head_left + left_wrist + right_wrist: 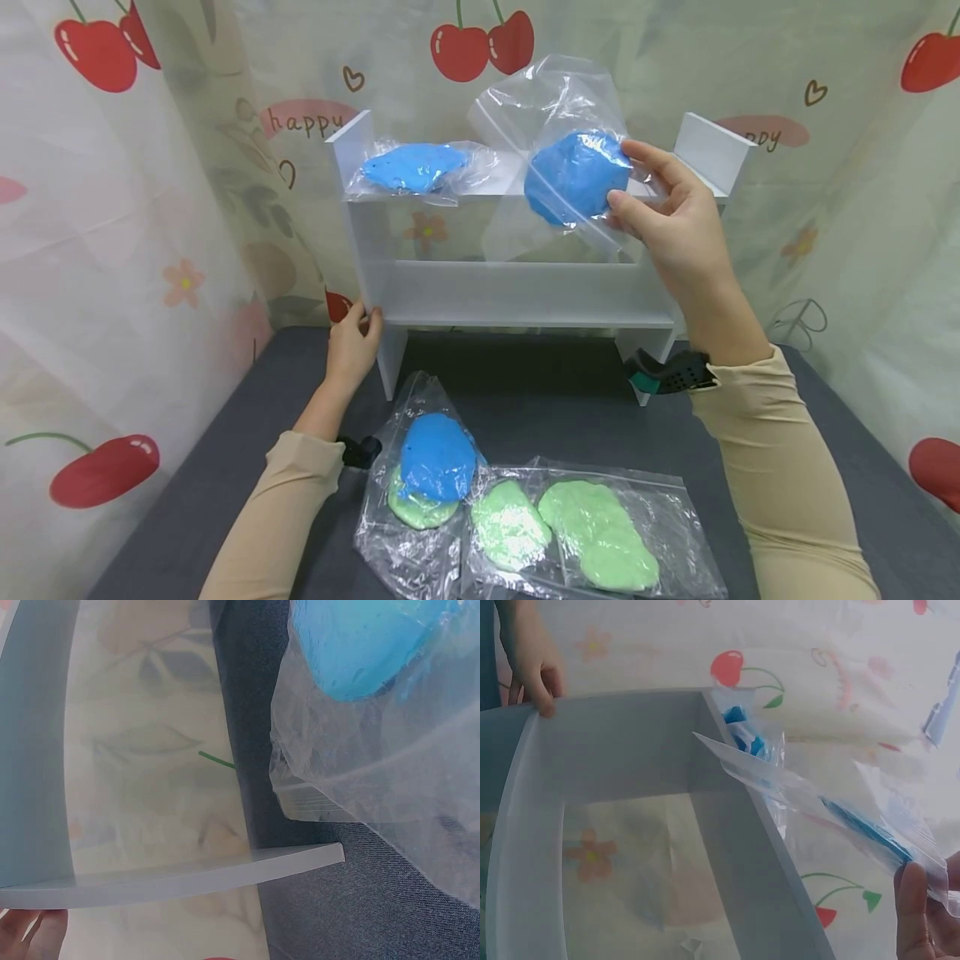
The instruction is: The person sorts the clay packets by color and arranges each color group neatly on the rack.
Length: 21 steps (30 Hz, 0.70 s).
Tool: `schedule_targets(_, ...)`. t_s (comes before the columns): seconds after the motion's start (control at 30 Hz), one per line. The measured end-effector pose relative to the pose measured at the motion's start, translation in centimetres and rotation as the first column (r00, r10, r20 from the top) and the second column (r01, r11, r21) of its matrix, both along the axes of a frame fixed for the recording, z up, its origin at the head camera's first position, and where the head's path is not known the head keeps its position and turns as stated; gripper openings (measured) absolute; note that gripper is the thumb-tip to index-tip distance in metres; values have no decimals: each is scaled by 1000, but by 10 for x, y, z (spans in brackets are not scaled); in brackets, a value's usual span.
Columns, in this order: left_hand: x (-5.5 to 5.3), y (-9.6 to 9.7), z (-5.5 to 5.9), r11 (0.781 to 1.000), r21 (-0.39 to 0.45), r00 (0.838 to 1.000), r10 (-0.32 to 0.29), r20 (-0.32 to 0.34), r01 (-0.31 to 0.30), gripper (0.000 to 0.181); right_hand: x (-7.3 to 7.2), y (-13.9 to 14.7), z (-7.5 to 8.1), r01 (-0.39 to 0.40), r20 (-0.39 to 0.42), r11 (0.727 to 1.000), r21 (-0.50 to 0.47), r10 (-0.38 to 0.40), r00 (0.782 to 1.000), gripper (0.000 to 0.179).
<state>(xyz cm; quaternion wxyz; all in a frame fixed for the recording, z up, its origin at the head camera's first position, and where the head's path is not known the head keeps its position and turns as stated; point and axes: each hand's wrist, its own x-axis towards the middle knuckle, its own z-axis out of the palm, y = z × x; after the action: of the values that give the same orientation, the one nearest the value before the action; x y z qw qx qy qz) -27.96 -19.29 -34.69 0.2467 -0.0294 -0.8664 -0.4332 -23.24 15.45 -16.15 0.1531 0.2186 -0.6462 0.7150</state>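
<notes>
Below the left hand [351, 350]: loose blue bag [438, 454], green bags [607, 537] rightward.
Left hand: gripping a side of the white shelf [525, 292].
Held blue bag [577, 177]: just left of the right hand [675, 212] — roundish, no clear long axis.
Right hand: nearly closed — thumb and fingers pinching that bag.
Beyond, leftward: shelved blue bag [416, 167].

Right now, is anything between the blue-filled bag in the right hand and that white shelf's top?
Nothing visible. The right hand holds the blue-filled bag near the top of the white shelf, hiding part of it. A second blue-filled bag lies up there, toward the left end.
</notes>
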Motion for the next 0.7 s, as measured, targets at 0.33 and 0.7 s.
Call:
schedule_targets(0.33,0,-1,-1,1000,-1,1000,-10,-15,10,35,-14,-8,6,11,11,999,-37,-11,1000,51)
schedule_targets(0.7,0,0,0,1000,1,1000,-4,-11,4,34,-30,-15,9,101,16,994,42,-101,995,52)
